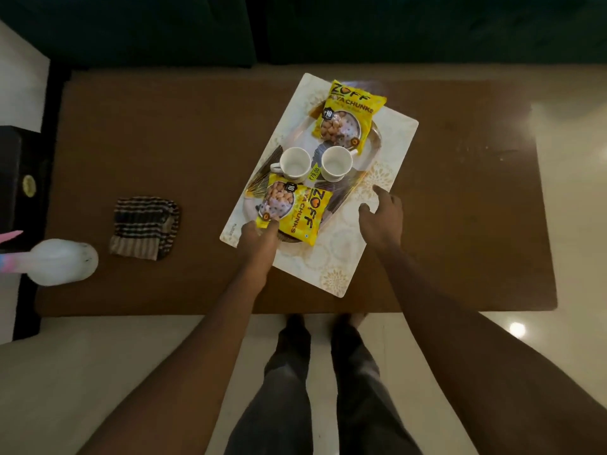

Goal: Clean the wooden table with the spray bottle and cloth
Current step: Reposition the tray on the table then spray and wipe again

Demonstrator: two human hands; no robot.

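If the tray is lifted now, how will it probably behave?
The tray is probably unsteady: the left cup and right cup stand loose on it, so tilting may tip or slide them. The near packet lies at its rim and could slip off.

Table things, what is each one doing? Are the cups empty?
Left cup: upright, empty.
Right cup: upright, empty.
Far packet: lying flat on tray.
Near packet: lying flat on tray.
Cloth: folded, untouched.
Spray bottle: standing, untouched.
Left hand: at tray's near edge, grip unclear.
Right hand: open, over the mat.
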